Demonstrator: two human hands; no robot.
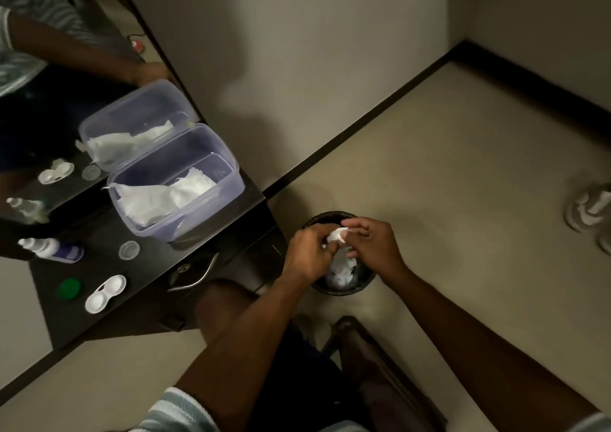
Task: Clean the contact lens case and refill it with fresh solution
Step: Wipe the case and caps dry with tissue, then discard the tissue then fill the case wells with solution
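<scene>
Both of my hands meet over a small black bin point(367, 283) on the floor, and together they pinch a crumpled white tissue point(337, 236). My left hand point(305, 254) grips it from the left, my right hand point(373, 245) from the right. More white tissue lies inside the bin. On the dark table at the left, the white contact lens case point(105, 293) lies open with both wells bare. A green cap point(70, 288) and a clear cap point(129, 250) rest near it. The solution bottle point(53, 248) lies on its side.
A clear plastic box point(231, 170) holding white tissues stands at the table's far end, against a mirror point(43, 117). A drawer handle point(198, 276) juts from the table front. My knee point(221, 302) is beside the bin. A chair edge point(373, 355) is below; shoes point(588, 213) lie at right.
</scene>
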